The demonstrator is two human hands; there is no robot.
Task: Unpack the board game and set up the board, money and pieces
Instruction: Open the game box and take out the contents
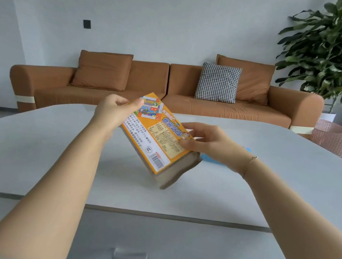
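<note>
1. The board game box [156,136] is held tilted above the white table [267,185] at the centre of the frame, orange printed back face up, lower corner pointing down toward the tabletop. Whether that corner touches the table cannot be told.

2. The left hand [113,113] grips the box's upper left edge, thumb curled over the printed face. The right hand [205,141] pinches the right edge, fingertips laid on the print.

3. The box is judged to be not yet opened; no board, money or pieces are seen. The grey-brown tray side is exposed along the lower edge, so the lid faces downward.

4. Risk: if the tray is lifted off in this attitude, loose contents could drop out and scatter across the table or over its near edge. Cause: inverted, tilted box with a light edge grip only.

5. Risk: slip of the box from the fingertips, since both holds are on edges and the cardboard looks glossy.

6. A blue object [212,157] lies on the table just behind the box, partly hidden; it could be knocked or buried when the box is set down.

7. The pink basket [338,140] at the right of the frame stands well apart from the box; interference is judged unlikely.
</note>
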